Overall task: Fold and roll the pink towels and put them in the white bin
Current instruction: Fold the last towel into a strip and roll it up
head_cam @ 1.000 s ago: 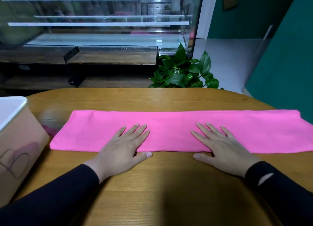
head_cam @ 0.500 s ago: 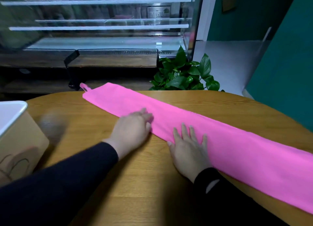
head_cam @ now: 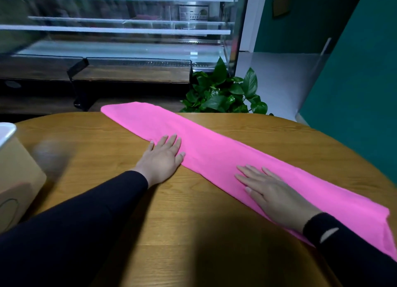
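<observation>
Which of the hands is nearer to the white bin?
Left. The left hand rests at the pink towel's near edge, toward the white bin at the table's left. The right hand lies flat on the towel, farther right.

1. Pink towel (head_cam: 225, 155) now lies diagonally across the table (a second ago it lay straight across).
2. Left hand (head_cam: 162, 160) flattens at the towel's near edge, uncurled.
3. Right hand (head_cam: 272, 196) now rests wholly on the towel.
</observation>
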Tool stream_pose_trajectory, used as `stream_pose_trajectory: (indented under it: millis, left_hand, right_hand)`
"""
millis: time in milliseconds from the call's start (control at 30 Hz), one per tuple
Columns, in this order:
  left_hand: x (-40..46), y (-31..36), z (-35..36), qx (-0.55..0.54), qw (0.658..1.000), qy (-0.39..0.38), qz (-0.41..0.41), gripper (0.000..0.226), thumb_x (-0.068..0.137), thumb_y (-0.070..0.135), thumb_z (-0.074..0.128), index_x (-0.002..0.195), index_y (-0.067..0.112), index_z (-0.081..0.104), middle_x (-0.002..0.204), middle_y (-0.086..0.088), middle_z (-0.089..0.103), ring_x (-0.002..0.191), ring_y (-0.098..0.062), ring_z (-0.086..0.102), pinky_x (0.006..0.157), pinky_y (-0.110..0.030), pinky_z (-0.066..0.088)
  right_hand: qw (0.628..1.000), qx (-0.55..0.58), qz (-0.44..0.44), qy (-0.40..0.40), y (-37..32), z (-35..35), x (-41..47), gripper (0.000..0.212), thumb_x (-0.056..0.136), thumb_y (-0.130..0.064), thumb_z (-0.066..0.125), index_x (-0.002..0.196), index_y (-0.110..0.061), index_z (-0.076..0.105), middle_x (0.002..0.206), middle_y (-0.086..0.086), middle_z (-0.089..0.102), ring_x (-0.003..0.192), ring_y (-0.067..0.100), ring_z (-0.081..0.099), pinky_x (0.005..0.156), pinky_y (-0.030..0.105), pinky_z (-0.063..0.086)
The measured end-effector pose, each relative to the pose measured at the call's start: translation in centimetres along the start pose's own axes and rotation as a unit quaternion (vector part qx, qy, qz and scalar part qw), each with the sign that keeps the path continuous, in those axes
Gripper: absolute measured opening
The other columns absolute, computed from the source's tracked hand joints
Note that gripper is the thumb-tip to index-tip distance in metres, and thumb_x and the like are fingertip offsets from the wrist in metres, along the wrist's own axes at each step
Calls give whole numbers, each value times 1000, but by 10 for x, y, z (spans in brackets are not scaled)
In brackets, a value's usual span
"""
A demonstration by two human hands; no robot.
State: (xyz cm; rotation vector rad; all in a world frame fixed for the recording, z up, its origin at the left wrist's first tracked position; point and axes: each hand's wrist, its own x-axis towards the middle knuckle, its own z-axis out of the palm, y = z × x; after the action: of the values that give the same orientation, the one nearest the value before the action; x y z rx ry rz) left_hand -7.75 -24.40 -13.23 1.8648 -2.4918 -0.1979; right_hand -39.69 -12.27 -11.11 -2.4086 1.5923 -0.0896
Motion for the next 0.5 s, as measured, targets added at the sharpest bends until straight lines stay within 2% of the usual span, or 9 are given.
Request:
stream_pose_trajectory:
  millis: [67,133,200,233,300,400,467,500]
  left_hand:
    - [-3,1,-3,-1,999,24,-33,62,103,50,21,159,24,16,167,-2,8,154,-21,5,120,-56,3]
    - [-20,13,-2,-44,989,126,-57,53,101,37,37,152,24,36,163,-6,27,151,-20,19,119,-58,9]
    - [-47,35,4,-120,970,209,-25,43,98,31,48,140,28,53,154,-2,44,146,-14,33,118,-53,22]
    - [-60,48,7,-144,965,217,-5,39,98,32,48,135,31,58,151,1,49,143,-11,37,116,-49,27]
    - [-81,66,14,-150,970,194,-1,39,98,40,41,133,34,60,151,6,48,143,-10,36,114,-46,29]
    - [-92,65,16,-92,987,120,-55,48,101,53,33,144,37,48,160,9,33,150,-12,20,118,-52,19]
    - [-90,47,14,-63,992,96,-54,52,101,54,35,150,37,39,163,9,25,152,-13,13,118,-57,14]
    - [-86,38,13,-64,993,83,-52,52,101,53,36,151,38,37,164,8,22,153,-15,11,118,-60,12]
  right_hand:
    - [1000,-9,1,22,-15,8,3,48,107,-44,17,155,-46,12,161,-25,-3,151,-3,-5,121,26,-9]
    - [999,-15,-1,39,-30,16,7,50,109,-40,17,159,-39,15,164,-20,0,152,1,-2,123,30,-6]
    - [998,-13,7,56,-44,22,13,50,110,-37,18,159,-34,20,167,-14,7,154,6,3,124,34,-3]
    - [998,-12,12,63,-52,25,16,50,109,-34,20,159,-32,23,168,-11,10,154,9,6,124,36,-2]
    - [996,-16,23,79,-72,30,26,50,108,-29,27,158,-29,27,168,-6,16,154,13,11,125,40,3]
    - [996,-23,33,84,-104,38,34,53,105,-24,31,157,-24,27,168,0,16,155,18,13,125,45,6]
    - [998,4,-1,66,-117,38,36,52,105,-21,34,157,-20,31,168,3,18,154,18,13,126,42,5]
    - [997,44,-29,54,-116,33,35,49,106,-21,36,154,-18,37,166,4,24,153,16,17,125,36,6]
